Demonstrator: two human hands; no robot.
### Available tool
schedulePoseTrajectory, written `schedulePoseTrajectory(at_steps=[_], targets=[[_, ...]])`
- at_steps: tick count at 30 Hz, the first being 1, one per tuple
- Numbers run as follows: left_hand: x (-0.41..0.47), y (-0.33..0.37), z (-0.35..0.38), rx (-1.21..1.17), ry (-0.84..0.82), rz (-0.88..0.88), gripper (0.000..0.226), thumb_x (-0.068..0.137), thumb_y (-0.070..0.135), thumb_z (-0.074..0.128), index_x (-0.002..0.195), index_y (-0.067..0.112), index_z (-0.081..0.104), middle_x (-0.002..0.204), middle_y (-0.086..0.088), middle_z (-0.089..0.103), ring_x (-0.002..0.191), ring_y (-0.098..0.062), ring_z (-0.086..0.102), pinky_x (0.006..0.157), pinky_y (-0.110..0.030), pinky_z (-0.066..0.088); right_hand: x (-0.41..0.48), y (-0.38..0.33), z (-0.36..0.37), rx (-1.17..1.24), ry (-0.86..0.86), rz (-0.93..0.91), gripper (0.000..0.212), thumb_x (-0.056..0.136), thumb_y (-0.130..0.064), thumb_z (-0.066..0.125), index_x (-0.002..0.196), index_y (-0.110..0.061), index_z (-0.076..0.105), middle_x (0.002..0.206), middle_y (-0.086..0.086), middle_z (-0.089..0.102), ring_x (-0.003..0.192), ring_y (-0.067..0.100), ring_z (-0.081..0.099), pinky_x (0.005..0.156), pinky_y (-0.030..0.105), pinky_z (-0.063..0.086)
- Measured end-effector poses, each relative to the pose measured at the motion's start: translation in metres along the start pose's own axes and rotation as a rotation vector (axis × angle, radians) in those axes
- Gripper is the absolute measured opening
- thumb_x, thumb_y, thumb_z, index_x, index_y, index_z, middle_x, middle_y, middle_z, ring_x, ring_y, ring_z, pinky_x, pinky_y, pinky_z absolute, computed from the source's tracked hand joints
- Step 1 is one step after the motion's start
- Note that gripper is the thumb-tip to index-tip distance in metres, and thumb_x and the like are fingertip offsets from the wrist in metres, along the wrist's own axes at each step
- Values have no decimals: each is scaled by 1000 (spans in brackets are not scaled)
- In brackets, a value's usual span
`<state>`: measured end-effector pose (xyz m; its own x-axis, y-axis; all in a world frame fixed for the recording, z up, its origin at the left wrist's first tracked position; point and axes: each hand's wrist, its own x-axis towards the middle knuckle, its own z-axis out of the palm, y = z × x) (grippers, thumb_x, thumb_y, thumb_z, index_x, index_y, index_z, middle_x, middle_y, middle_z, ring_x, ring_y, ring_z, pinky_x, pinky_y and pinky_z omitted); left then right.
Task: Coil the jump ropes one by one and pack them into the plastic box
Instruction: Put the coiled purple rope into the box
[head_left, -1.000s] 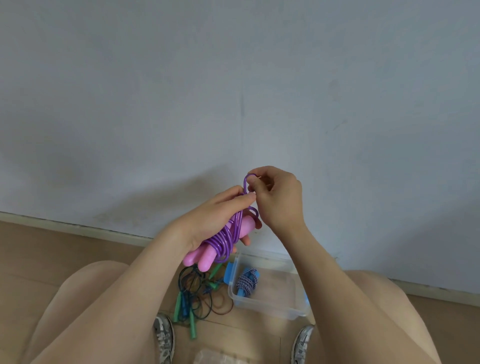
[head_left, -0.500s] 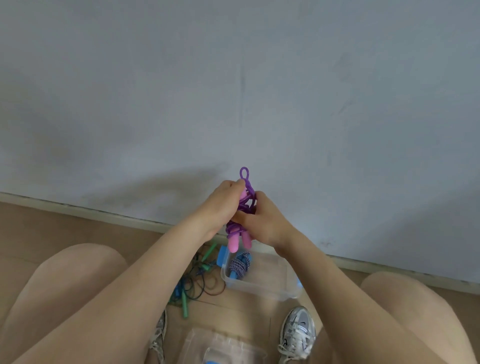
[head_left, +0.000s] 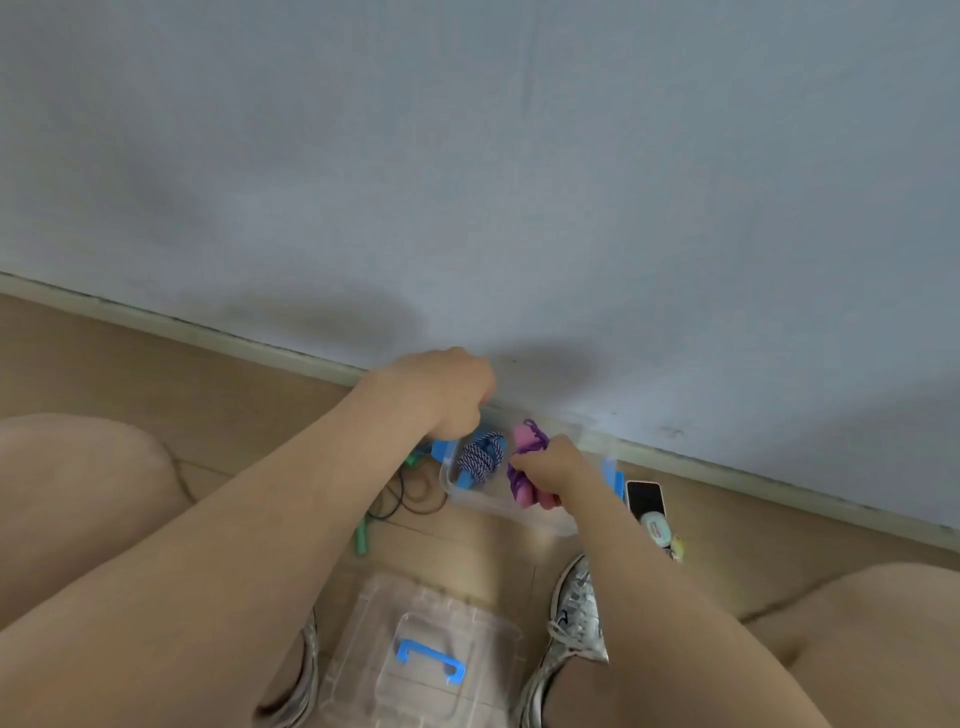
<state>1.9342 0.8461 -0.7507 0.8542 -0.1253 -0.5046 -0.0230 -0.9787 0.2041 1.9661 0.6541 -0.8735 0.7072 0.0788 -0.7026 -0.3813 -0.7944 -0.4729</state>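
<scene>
The lid (head_left: 415, 649) lay nearest. The right hand (head_left: 550, 463), still gripping the coiled purple rope (head_left: 525, 448), had lowered it into the box (head_left: 501, 513) beside the striped rope (head_left: 483, 457), so it looked nearly packed. The left hand (head_left: 441, 395) had left it and curled at the box's corner; I could not tell whether it held anything. A green rope (head_left: 362, 538) lay loose on the wood floor (head_left: 156, 364), below a grey wall (head_left: 467, 156).

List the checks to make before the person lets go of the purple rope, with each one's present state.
1. Coil of the purple rope: ok, bundled and gripped by the right hand.
2. Bundle over the plastic box: ok.
3. Room beside the blue-and-white rope: ok.
4. Box steadied by the left hand: cannot tell, fingers hidden.
5. All ropes packed: not ok, the green rope lies loose outside the box.
</scene>
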Motion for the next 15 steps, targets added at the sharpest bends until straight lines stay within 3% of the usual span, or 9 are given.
schedulePoseTrajectory(at_steps=[2, 4, 6, 8, 11, 13, 15], targets=[[9, -5, 4, -33, 3, 28, 36, 92, 7, 49, 120, 18, 69, 120, -10, 65, 108, -32, 64, 94, -50, 57, 16, 14, 12, 16, 18, -1, 23, 93, -15, 59, 71, -9, 63, 54, 10, 65, 45, 23, 53, 56, 33, 48], [17, -11, 8, -54, 11, 41, 34, 95, 9, 47, 118, 18, 70, 121, -11, 68, 104, -28, 63, 95, -51, 56, 35, 25, 21, 85, 72, 32, 22, 97, -17, 60, 76, -13, 58, 63, 10, 67, 58, 28, 61, 65, 38, 56], [23, -18, 11, -63, 17, 34, 33, 96, 10, 45, 116, 14, 71, 119, -14, 70, 97, -25, 59, 94, -49, 56, 55, 33, 29, 183, 114, 94, 15, 97, -22, 65, 98, -8, 58, 80, 15, 71, 61, 29, 67, 60, 38, 61], [26, -24, 13, -53, -12, 22, 33, 99, 10, 45, 120, 14, 71, 121, -14, 70, 98, -26, 59, 90, -42, 53, 78, 44, 40, 223, 115, 123, 43, 90, -29, 72, 120, -6, 51, 96, 19, 73, 70, 32, 73, 54, 40, 62], [31, -34, 17, -20, -74, 4, 27, 102, 11, 46, 115, 13, 70, 115, -10, 68, 99, -27, 60, 80, -32, 47, 118, 66, 62, 161, 126, 65, 45, 87, -30, 72, 117, -12, 43, 106, 13, 66, 99, 37, 70, 88, 54, 61], [36, -40, 22, -22, -106, 0, 17, 102, 10, 46, 98, 17, 61, 99, -10, 58, 85, -24, 49, 73, -31, 39, 120, 63, 71, 210, 81, -7, 31, 83, -19, 64, 111, -9, 53, 96, 14, 66, 90, 36, 70, 89, 57, 60], [36, -44, 24, -25, -133, -16, 15, 101, 9, 46, 96, 23, 51, 94, -5, 49, 79, -22, 41, 65, -30, 35, 118, 55, 78, 345, 19, -51, 39, 79, -5, 55, 117, 2, 55, 83, 16, 62, 69, 31, 66, 73, 56, 62]])
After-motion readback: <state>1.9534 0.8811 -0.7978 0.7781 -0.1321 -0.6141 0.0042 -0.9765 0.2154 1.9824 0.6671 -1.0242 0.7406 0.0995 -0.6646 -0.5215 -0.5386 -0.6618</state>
